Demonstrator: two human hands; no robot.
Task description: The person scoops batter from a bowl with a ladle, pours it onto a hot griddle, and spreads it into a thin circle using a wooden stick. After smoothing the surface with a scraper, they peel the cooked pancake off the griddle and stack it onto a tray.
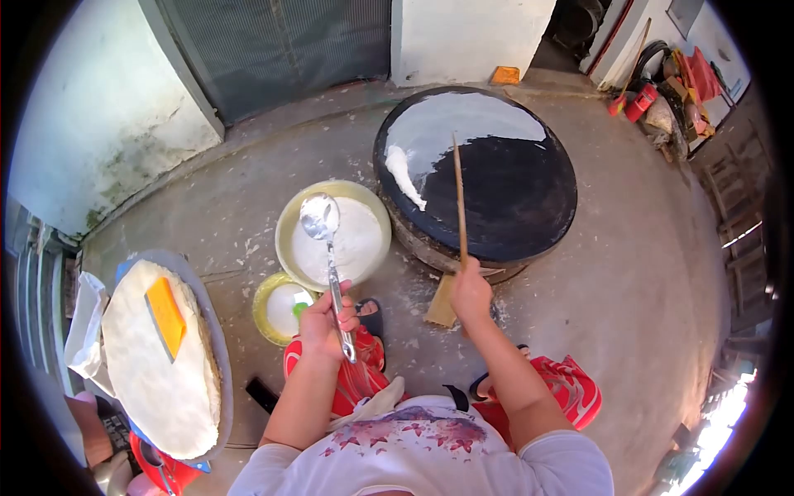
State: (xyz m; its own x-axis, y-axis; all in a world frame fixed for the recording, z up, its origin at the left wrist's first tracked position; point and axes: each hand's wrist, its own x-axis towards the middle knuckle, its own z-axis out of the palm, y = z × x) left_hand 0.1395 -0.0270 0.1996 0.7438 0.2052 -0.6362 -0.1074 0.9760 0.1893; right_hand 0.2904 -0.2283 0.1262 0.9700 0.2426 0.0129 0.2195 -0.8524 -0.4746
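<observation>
Spreading batter (463,116) seems underway: right hand (471,296) fingers wrap the stick (459,198), griddle (517,202) ahead of them, left hand (325,322) fingers hold the ladle (333,277), basin (281,236) ahead; bare griddle likely needs coating next.

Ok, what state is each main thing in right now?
Griddle, partly coated white, rest bare
Ladle, white-smeared, in left hand
Stick, in right hand
Large bowl, holding white batter
Small bowl, also part-filled
Pale sheets, stacked
Orange scraper, lying on sheets
</observation>
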